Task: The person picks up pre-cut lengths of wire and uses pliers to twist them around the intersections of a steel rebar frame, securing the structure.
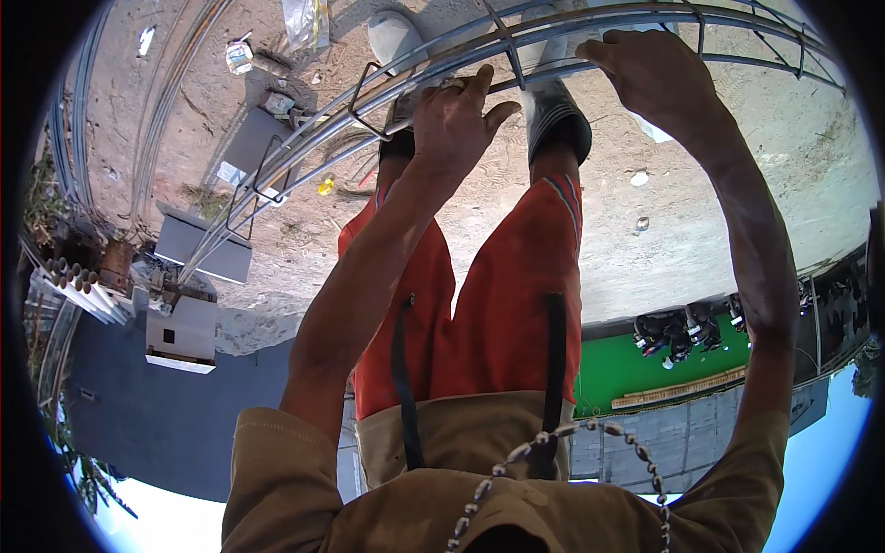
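Observation:
A long rebar cage (323, 132) of ribbed steel rods, joined by several bent rectangular stirrups (247, 200), crosses in front of me, curving across the fisheye view. My left hand (450, 127) lies over its rods with the fingers folded down round them. Its index finger and thumb stick out apart, and a ring shows on one finger. Farther right, my right hand (653, 78) is curled over the rods with its thumb along a lower one. Its fingertips are partly hidden. Beneath the cage stand my grey boots (557, 115).
More long rods (166, 101) lie on the dirt ground at the left. Near them are grey boards (205, 244), a pale box (181, 332), a bundle of white pipes (85, 290) and litter. Parked motorcycles (678, 334) stand by a green surface (613, 369) at the right.

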The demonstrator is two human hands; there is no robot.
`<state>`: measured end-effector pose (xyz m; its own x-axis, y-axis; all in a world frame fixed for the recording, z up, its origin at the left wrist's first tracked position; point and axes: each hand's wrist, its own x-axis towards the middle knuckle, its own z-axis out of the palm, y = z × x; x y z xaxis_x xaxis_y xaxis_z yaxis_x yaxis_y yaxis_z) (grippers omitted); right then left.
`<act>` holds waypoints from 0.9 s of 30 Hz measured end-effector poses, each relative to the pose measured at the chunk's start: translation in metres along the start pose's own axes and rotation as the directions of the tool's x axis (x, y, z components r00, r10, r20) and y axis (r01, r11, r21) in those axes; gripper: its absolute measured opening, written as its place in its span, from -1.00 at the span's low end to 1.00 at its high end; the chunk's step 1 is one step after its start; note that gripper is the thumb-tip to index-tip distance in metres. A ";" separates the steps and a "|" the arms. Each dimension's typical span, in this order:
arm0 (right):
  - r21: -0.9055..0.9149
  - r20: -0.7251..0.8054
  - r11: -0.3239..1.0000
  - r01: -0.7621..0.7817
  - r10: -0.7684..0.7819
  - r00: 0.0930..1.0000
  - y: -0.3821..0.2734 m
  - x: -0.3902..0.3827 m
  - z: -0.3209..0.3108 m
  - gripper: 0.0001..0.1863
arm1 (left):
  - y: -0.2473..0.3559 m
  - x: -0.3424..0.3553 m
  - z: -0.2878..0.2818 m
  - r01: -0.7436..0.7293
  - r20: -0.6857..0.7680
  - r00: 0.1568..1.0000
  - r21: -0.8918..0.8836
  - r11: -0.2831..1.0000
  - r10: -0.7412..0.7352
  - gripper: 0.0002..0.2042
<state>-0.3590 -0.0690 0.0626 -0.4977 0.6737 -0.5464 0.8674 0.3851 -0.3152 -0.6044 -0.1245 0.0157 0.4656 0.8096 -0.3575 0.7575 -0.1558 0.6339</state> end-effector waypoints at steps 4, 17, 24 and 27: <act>-0.028 0.112 0.997 0.078 -0.075 0.991 -0.002 0.018 -0.002 -0.79 | 0.009 0.009 0.014 0.002 -0.050 0.999 0.044 0.999 0.000 -0.45; 0.089 0.120 0.993 0.077 -0.087 0.989 -0.016 0.012 0.011 -0.79 | 0.004 0.020 0.029 -0.052 -0.051 0.998 -0.120 0.991 0.046 -0.72; 0.022 0.096 1.000 -0.005 0.003 0.995 -0.024 0.014 0.011 -0.78 | 0.016 0.040 0.013 0.166 0.247 0.964 -0.261 0.951 -0.100 -0.69; 0.005 0.002 0.995 0.102 -0.102 0.995 -0.018 0.012 0.012 -0.79 | 0.012 0.046 0.013 0.219 0.342 0.933 -0.290 0.932 -0.113 -0.68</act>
<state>-0.3803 -0.0759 0.0523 -0.5838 0.6295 -0.5128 0.8119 0.4487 -0.3735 -0.5679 -0.0960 -0.0023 0.5053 0.5793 -0.6396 0.6751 0.1964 0.7112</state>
